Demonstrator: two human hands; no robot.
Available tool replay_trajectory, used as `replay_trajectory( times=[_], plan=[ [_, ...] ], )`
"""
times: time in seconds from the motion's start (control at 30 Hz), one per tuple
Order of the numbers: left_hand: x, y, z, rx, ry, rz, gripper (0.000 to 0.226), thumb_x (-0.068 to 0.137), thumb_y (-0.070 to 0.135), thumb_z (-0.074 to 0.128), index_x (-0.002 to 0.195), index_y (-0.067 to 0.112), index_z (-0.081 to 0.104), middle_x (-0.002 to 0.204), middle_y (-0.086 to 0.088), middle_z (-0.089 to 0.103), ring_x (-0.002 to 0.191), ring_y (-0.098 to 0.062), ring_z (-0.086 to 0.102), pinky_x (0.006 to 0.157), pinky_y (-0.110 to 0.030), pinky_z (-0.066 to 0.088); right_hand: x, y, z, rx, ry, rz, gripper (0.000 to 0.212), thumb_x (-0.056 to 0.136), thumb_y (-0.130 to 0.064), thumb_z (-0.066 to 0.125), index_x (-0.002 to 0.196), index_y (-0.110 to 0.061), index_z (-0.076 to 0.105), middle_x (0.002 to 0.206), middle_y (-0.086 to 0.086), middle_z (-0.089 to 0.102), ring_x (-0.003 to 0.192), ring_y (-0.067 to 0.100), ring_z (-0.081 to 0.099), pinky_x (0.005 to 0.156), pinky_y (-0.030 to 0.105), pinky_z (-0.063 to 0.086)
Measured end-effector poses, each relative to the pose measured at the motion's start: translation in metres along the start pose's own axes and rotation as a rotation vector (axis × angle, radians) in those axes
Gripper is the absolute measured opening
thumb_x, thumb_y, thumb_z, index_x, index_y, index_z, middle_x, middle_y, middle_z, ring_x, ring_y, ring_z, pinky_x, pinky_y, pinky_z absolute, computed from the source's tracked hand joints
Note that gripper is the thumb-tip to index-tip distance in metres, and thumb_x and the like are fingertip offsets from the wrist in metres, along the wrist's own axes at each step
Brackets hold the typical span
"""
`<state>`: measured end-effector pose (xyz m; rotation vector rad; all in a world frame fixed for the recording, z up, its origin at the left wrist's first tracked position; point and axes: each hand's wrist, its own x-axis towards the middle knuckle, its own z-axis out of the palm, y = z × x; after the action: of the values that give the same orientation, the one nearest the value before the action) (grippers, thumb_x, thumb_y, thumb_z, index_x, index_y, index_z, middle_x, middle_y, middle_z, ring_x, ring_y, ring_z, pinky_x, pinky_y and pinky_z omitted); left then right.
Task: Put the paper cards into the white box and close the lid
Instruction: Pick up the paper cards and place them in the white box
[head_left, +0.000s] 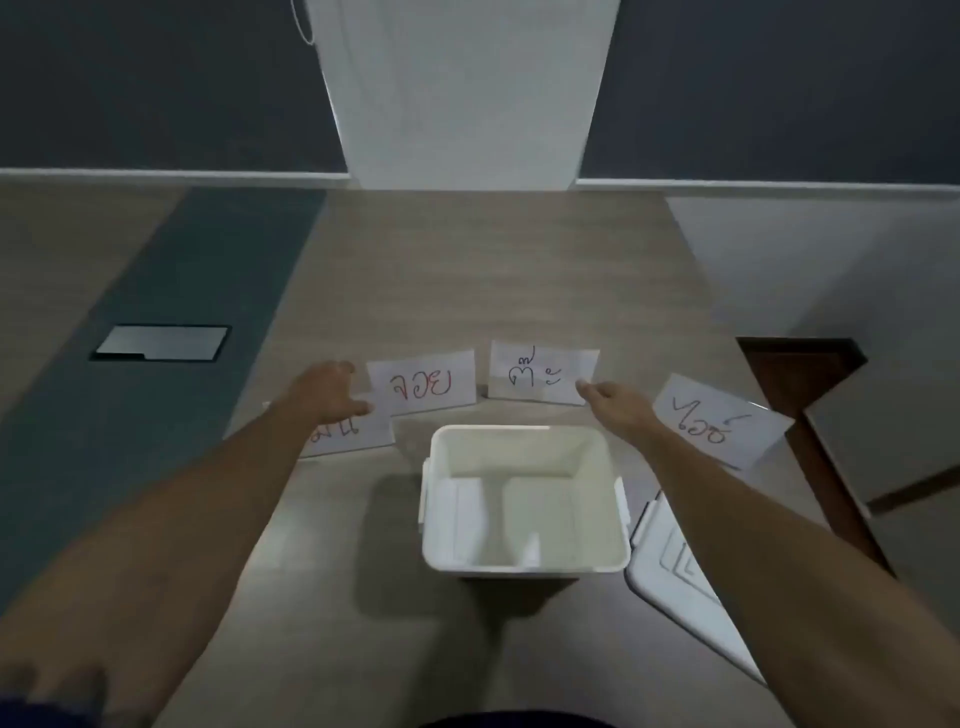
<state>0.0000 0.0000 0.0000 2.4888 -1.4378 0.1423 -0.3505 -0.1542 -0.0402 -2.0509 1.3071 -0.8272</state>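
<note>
A white box (524, 499) stands open on the worktop (467, 270), directly before the person, its mouth facing up and its inside bare. Its lid (675, 577) lies off to the right, just beside the box, tilted, with its long axis running away from the person; the right forearm crosses over it.

Four paper cards with red writing lie in an arc beyond the box, their long sides running roughly left to right. The left hand (332, 389) rests palm down on the leftmost card (358, 434), fingers loosely spread, covering part of its writing. The second card (423, 382) lies just right of that hand, overlapping the first card's top edge. The right hand (613, 402) reaches to the third card (543, 371), its fingertips (584, 387) narrowed at that card's lower right corner; whether they actually pinch it cannot be told. The fourth card (719, 421) lies farther right, turned askew, its long axis slanting down to the right.
</note>
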Motion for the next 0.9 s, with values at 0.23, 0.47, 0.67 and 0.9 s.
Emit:
replay_trajectory(
  times=[0.23, 0.47, 0.67, 0.9],
  plan=[
    [0.001, -0.040, -0.009, 0.131, -0.015, -0.038, 0.036, 0.092, 0.021, 0.057, 0.124, 0.006, 0.056, 0.122, -0.020, 0.064, 0.106, -0.036, 0.062, 0.088, -0.039, 0.050, -0.014, 0.021, 0.018, 0.507, -0.066, 0.083, 0.038, 0.092, -0.052, 0.054, 0.116, -0.029, 0.071, 0.128, -0.006, 0.062, 0.127, 0.019, 0.051, 0.107, 0.036, 0.037],
    [-0.013, -0.028, -0.020, 0.114, 0.176, 0.092, 0.026, 0.090, 0.003, 0.051, 0.116, 0.001, 0.054, 0.107, -0.030, 0.065, 0.093, -0.041, 0.063, 0.068, -0.038, 0.042, -0.016, 0.018, 0.014, 0.569, -0.047, -0.008, 0.056, 0.095, -0.050, 0.051, 0.134, -0.010, 0.058, 0.139, 0.003, 0.056, 0.136, 0.019, 0.043, 0.110, 0.030, 0.029],
    [-0.074, 0.023, -0.057, 0.096, 0.486, 0.190, 0.014, 0.083, 0.002, 0.057, 0.095, 0.005, 0.050, 0.097, -0.025, 0.065, 0.085, -0.044, 0.061, 0.060, -0.038, 0.035, -0.012, 0.015, 0.024, 0.535, -0.007, -0.032, 0.050, 0.099, -0.043, 0.048, 0.125, -0.004, 0.061, 0.128, 0.003, 0.062, 0.133, 0.023, 0.047, 0.102, 0.030, 0.034],
    [-0.163, 0.111, 0.016, -0.027, 0.309, 0.375, 0.019, 0.087, 0.004, 0.053, 0.104, 0.013, 0.054, 0.102, -0.012, 0.064, 0.095, -0.036, 0.059, 0.072, -0.038, 0.037, -0.052, 0.060, 0.078, 0.550, -0.082, 0.100, 0.047, 0.098, -0.039, 0.051, 0.124, -0.001, 0.061, 0.131, 0.007, 0.061, 0.128, 0.022, 0.050, 0.103, 0.030, 0.035]
  ],
)
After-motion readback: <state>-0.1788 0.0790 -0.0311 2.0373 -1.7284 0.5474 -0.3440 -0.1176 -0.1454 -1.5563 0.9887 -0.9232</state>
